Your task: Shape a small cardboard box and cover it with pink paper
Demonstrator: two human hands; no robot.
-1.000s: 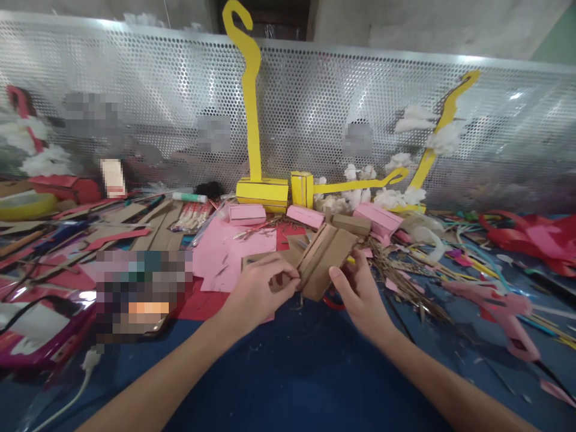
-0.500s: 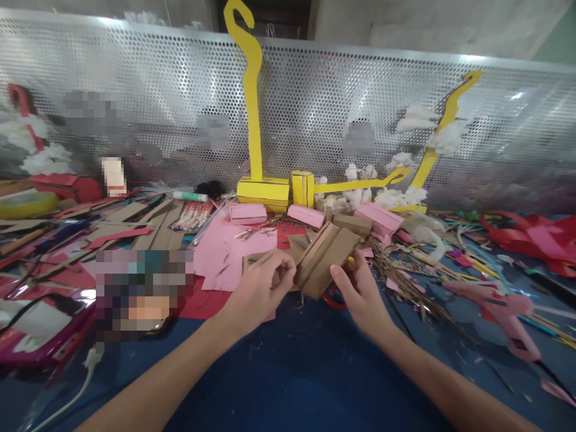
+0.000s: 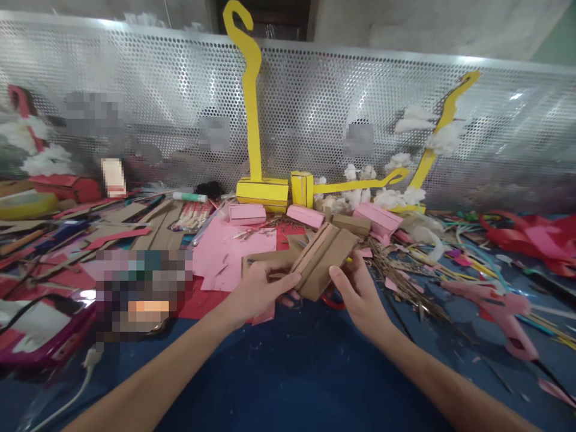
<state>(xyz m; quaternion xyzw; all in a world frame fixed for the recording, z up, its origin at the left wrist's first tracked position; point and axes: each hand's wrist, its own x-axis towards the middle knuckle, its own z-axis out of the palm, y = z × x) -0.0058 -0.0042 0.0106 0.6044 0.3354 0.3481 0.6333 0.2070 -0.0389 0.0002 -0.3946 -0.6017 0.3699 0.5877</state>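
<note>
My left hand (image 3: 258, 291) and right hand (image 3: 366, 300) are apart from each other, both clamped on a folded brown cardboard form (image 3: 326, 261), which I hold tilted in front of me, left thumb on its lower left side, right thumb at its lower right edge. I cannot tell whether it is hollow.

Beyond it sit three small pink paper-covered boxes (image 3: 247, 214) and a small brown cardboard box (image 3: 351, 225); their insides are hidden. To the left, a clear plastic packet (image 3: 180, 226) contains red-and-white sticks (image 3: 195, 211). Nearer me, a glossy purple object (image 3: 38, 355) has white material on it, too blurred to identify.

The surface is a dark blue tabletop (image 3: 288, 372), strewn with pink paper sheets (image 3: 216, 258) on the left and dry brown twigs (image 3: 409, 288) and a pink glue gun (image 3: 504, 312) on the right. A yellow faceted block (image 3: 262, 192) carries an upright hooked yellow strip (image 3: 252, 120). Behind stands a silver perforated metal panel (image 3: 180, 108), with a grey concrete wall (image 3: 405, 24) above it.
</note>
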